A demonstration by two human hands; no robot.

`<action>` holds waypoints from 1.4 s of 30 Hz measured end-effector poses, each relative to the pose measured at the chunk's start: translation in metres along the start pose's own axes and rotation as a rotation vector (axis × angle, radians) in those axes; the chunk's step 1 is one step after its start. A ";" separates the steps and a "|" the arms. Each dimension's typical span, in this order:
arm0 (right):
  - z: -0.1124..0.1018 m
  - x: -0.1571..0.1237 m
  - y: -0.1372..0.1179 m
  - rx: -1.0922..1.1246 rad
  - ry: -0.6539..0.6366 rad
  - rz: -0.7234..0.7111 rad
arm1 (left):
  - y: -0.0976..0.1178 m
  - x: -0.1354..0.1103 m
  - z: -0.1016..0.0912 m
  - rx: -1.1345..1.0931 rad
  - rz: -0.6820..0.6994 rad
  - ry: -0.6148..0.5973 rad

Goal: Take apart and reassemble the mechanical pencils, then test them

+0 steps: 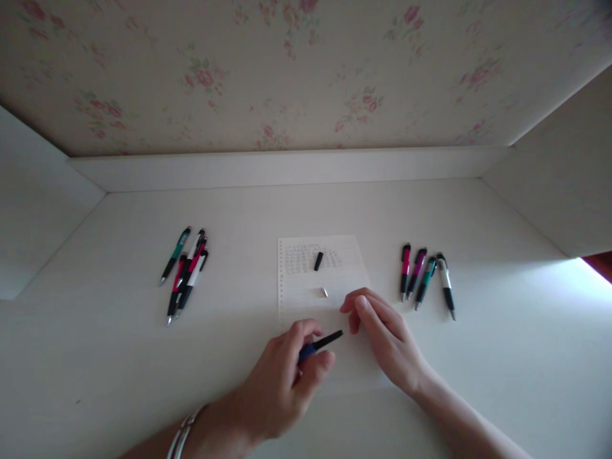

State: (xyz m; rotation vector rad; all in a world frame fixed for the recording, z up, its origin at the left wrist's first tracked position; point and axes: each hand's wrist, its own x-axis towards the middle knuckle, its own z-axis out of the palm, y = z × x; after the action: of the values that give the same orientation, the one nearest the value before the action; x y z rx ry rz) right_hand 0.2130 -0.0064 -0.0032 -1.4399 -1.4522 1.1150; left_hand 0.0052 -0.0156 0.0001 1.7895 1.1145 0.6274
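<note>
- My left hand point(287, 376) came in from 7 o'clock and was closed around a pen piece point(319, 344). Thumb and fingers pinched its blue grip, and the black end stuck out toward 2 o'clock.
- I judged that hold was chosen to leave the black end free, since it pointed straight at the right hand point(382, 331).
- My right hand entered from 5 o'clock and lay palm down, loosely half-open, with nothing visible in it. Its fingertips touched the sheet of paper point(306, 299) just beside the pen's tip.
- The sheet lay at the middle of the worktop point(478, 357). On it were a small black piece point(318, 261) at 12 o'clock and a tiny silver piece point(324, 292) nearer my hands. The paper probably kept these small parts easy to spot.
- A loose cluster of pens point(186, 274) lay at 9 o'clock of the sheet, overlapping one another. A neater row of four pens point(425, 275) lay at 3 o'clock. Both groups were well apart from my hands.
- My hands hid the sheet's near edge, and my palm covered most of the held pen.
- I could not read the faint writing on the sheet or tell what the silver piece was.
- A bracelet point(184, 437) on my left wrist was cut off at the bottom edge.
</note>
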 end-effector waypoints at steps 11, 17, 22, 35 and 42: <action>0.006 0.010 -0.002 -0.134 0.024 -0.018 | -0.006 -0.003 0.002 -0.005 -0.055 0.027; 0.008 0.022 -0.002 -0.446 0.032 -0.174 | -0.007 -0.004 0.001 0.008 -0.058 0.031; 0.006 0.046 -0.001 -0.759 -0.001 -0.347 | -0.007 -0.003 0.000 0.006 -0.072 0.013; 0.011 0.093 0.009 -0.825 -0.050 -0.441 | -0.001 0.004 -0.002 -0.049 -0.076 0.041; 0.007 0.070 -0.003 -0.488 0.156 -0.319 | -0.002 0.004 -0.003 -0.130 -0.104 -0.012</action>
State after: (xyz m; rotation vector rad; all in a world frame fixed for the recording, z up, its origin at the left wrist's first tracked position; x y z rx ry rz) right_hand 0.2027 0.0634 -0.0060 -1.5021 -1.8390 0.4569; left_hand 0.0038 -0.0109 -0.0004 1.6120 1.1254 0.6116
